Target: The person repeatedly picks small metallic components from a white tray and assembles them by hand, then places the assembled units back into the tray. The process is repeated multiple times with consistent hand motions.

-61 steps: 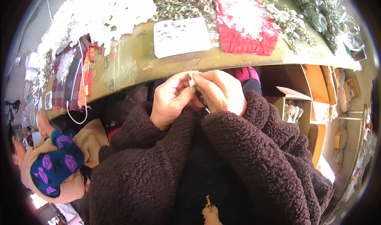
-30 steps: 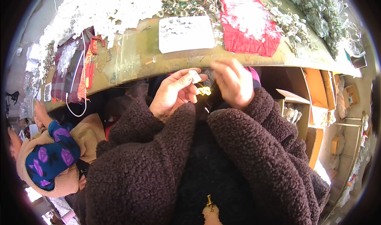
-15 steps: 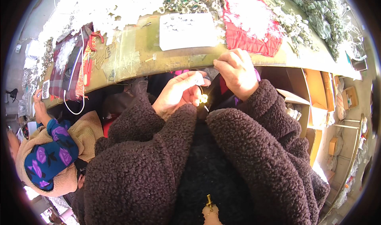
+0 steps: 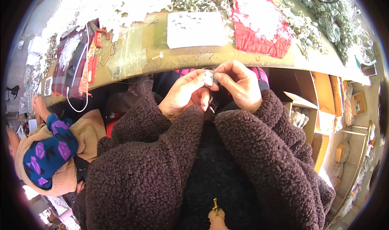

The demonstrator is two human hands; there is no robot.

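Just off the table's front edge, my left hand [image 4: 183, 93] is closed, thumb and forefinger pinching a small, flat, whitish piece [image 4: 208, 78] that looks like a tag or tiny packet. Close against its right side is my right hand [image 4: 240, 86], thumb and forefinger pressed together. Whether those fingertips grip the piece or something finer cannot be made out. A small dark and shiny bit shows below the left fingers, too small to name. Both forearms wear dark brown fleece sleeves.
Ahead, the table [image 4: 133, 62] bears a white sheet [image 4: 194, 39] with small pieces, a red quilted cloth [image 4: 259, 45], plaid cloth [image 4: 65, 74] and red-handled pliers [image 4: 93, 68]. Cardboard boxes [image 4: 324, 104] stand at right. A person in a flowered sleeve [image 4: 50, 153] works at left.
My right hand has come down and left from the table edge to meet my left hand. The golden glint below the left fingers has gone. The left hand has barely moved.
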